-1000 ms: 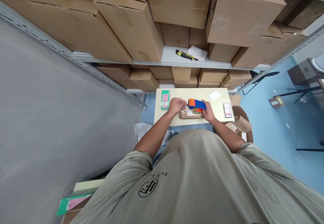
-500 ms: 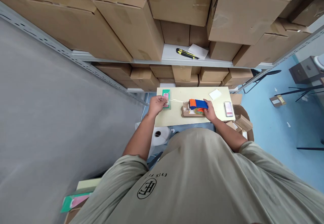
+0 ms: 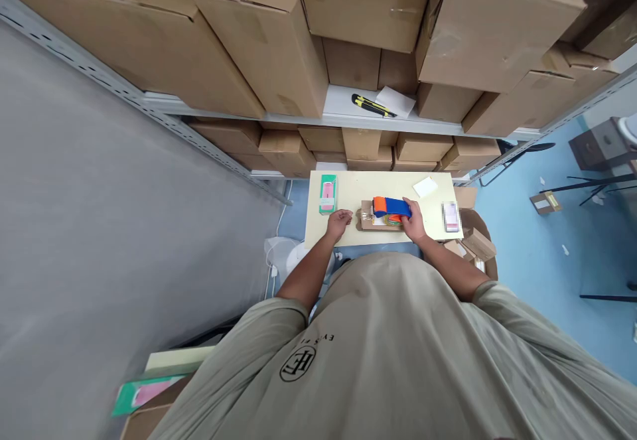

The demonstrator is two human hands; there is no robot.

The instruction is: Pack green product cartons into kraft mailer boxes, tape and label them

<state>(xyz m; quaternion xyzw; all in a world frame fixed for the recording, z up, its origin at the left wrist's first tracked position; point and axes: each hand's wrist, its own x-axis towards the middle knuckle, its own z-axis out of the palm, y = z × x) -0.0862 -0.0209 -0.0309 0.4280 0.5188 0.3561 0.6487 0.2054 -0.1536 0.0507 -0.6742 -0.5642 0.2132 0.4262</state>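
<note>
My right hand (image 3: 413,221) is wrapped round a blue and orange tape dispenser (image 3: 398,208), above a small cardboard box (image 3: 381,225) on the cream table (image 3: 368,241). A roll of tape shows under the dispenser's orange part. At the box's left end, shiny clear tape catches the light. My left hand (image 3: 339,223) is just left of that end, apart from it, with its fingers closed; whatever they pinch is too small to make out. Behind it lies a green box with a pink front (image 3: 328,194).
A white card (image 3: 424,187) and a blurred phone-sized item (image 3: 450,217) lie on the table's right. Shelves packed with cardboard boxes (image 3: 363,15) rise behind, with a yellow-black utility knife (image 3: 373,105) on one. A large open carton (image 3: 490,267) stands right of the table.
My left hand has come off the green box and moved right and nearer to me, towards the cardboard box. The strand of tape stretched to the dispenser no longer shows. My right hand stays put.
</note>
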